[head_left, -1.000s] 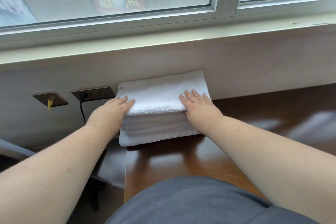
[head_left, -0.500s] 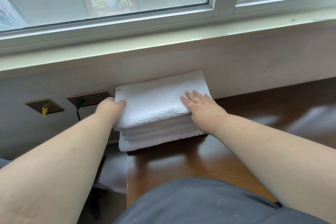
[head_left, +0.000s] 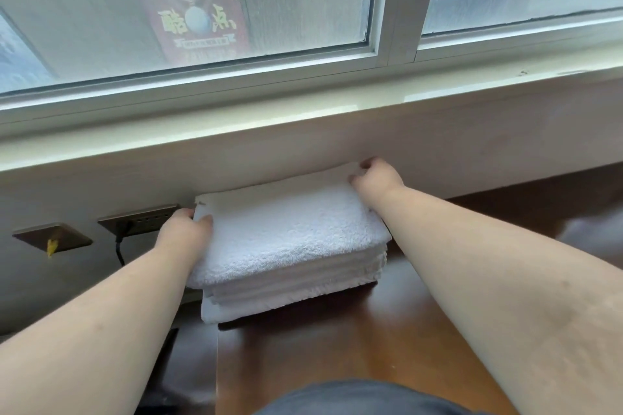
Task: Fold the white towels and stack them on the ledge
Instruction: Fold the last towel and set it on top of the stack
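We see fluffy terry white towels [head_left: 290,232] stacked on glossy wooden desk [head_left: 354,340], against wall | left hand [head_left: 183,232] grips top towel's left edge | right hand [head_left: 377,177] pinches far-right corner

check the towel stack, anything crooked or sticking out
Yes: the top towel juts left past the towels under it, and the bottom towel pokes forward. The stack overhangs the left edge of the wooden surface.
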`<state>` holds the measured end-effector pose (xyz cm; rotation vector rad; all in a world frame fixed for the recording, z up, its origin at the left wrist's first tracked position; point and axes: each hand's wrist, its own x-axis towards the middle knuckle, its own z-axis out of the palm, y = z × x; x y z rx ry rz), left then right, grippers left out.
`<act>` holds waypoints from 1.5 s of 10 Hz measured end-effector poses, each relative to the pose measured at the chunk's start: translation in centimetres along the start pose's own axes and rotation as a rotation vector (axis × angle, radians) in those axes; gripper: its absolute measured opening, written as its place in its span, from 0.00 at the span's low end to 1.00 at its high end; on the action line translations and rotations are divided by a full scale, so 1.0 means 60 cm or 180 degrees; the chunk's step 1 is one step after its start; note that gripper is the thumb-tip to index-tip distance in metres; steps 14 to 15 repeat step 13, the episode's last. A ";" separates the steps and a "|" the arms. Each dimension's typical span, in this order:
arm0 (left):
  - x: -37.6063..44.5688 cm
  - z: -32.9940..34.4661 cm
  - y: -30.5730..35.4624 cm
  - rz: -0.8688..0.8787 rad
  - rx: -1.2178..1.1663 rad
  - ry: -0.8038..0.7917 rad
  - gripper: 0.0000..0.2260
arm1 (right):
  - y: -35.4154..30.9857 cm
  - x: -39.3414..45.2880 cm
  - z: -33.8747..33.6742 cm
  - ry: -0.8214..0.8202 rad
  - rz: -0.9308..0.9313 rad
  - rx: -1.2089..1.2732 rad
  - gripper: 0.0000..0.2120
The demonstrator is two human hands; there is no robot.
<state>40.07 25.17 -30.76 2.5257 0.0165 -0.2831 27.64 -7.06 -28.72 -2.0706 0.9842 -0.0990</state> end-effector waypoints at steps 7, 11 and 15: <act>-0.121 0.053 -0.003 0.2529 0.2196 -0.0444 0.34 | 0.071 -0.131 0.038 -0.0620 -0.2377 -0.2350 0.35; -0.171 -0.025 0.020 0.1270 0.3463 -0.1107 0.47 | 0.066 -0.157 -0.012 -0.0912 -0.1502 -0.3190 0.37; -0.248 -0.049 -0.009 0.1122 0.3364 -0.1101 0.46 | 0.110 -0.193 -0.057 -0.0973 -0.1023 -0.3359 0.41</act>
